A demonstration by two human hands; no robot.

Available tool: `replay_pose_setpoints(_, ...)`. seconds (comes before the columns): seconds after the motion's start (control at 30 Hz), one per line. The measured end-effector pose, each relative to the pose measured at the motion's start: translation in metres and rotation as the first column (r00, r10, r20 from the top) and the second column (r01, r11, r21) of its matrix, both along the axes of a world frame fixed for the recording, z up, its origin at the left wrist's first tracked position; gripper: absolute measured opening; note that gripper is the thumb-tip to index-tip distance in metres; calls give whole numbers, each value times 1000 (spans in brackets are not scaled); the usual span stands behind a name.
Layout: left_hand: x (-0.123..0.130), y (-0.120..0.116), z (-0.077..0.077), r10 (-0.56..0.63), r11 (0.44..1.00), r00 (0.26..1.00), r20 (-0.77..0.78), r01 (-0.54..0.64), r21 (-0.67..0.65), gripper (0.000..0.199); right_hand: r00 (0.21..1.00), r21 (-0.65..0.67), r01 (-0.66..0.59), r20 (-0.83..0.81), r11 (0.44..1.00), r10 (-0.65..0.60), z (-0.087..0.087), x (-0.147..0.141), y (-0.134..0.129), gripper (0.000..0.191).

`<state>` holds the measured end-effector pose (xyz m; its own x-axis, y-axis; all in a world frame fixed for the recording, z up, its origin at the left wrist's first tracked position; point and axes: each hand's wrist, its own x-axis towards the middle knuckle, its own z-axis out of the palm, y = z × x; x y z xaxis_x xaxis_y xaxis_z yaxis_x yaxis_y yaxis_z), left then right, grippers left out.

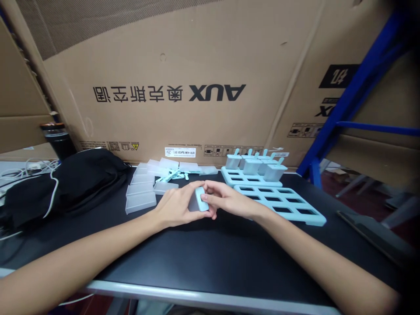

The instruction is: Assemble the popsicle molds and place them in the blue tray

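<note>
Two pale blue slotted trays lie on the black table. Near tray: every visible slot is open. Far tray: five capped moulds stand upright along its back right part; its front slots are open. Between the trays and the black bag, clear frosted caps and loose blue sticks lie. My left hand and right hand meet mid-table, fingers closed, pinching one small blue mould piece between them. My fingers cover its lower end. A dark cylinder behind the bag is partly hidden.
</note>
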<state>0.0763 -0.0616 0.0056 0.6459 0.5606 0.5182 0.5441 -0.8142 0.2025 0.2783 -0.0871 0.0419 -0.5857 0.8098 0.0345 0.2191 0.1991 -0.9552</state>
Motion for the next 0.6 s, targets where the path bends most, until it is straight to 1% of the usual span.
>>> replay_pose_setpoints(0.1, 0, 0, 2, -47, 999, 998, 36, 46, 19, 67, 998, 34, 11, 56, 999, -13, -3, 0, 2, 40)
replay_pose_setpoints(0.17, 1, 0, 1, -66, 997, 997, 48, 64, 48, 62, 993, 57, -14, 121, 998, 7, -5, 1, 2, 42)
replay_pose_setpoints(0.23, 1, -2, 0, -74, 995, 997, 33, 71, 71, 56, 986, 50, -54, 163, 997, 45, -8, 3, 2, 43)
replay_pose_setpoints(0.27, 1, -3, 0, -71, 994, 997, 14, 70, 81, 53, 983, 32, -78, 168, 996, 71, -8, 4, 2, 41)
replay_pose_setpoints(0.33, 1, -5, 0, -58, 993, 998, -39, 61, 101, 49, 976, -7, -129, 178, 992, 128, -8, 7, 3, 31)
replay_pose_setpoints(0.37, 2, -5, 0, -50, 992, 996, -69, 58, 112, 48, 969, -12, -148, 198, 989, 148, -7, 8, 6, 25)
replay_pose_setpoints(0.4, 2, -6, 0, -48, 990, 994, -101, 61, 126, 47, 959, 12, -151, 243, 988, 144, -6, 9, 10, 22)
replay_pose_setpoints(0.43, 2, -7, -1, -50, 987, 990, -133, 69, 145, 46, 939, 86, -137, 328, 987, 102, -4, 8, 17, 24)
replay_pose_setpoints(0.47, 3, -7, -1, -57, 983, 984, -167, 84, 164, 47, 901, 204, -117, 433, 972, 17, -3, 7, 26, 27)
replay_pose_setpoints(0.5, 3, -7, -1, -65, 978, 978, -200, 102, 181, 48, 845, 338, -104, 526, 935, -96, -3, 3, 36, 29)
replay_pose_setpoints(0.53, 4, -8, -1, -72, 973, 970, -232, 119, 196, 50, 778, 462, -108, 590, 880, -214, -3, -1, 48, 30)
replay_pose_setpoints(0.57, 4, -8, -2, -76, 970, 963, -258, 131, 205, 51, 716, 551, -125, 626, 825, -309, -4, -7, 61, 30)
replay_pose_setpoints(0.6, 5, -8, -2, -77, 968, 958, -276, 138, 209, 52, 673, 596, -144, 644, 790, -363, -5, -14, 73, 32)
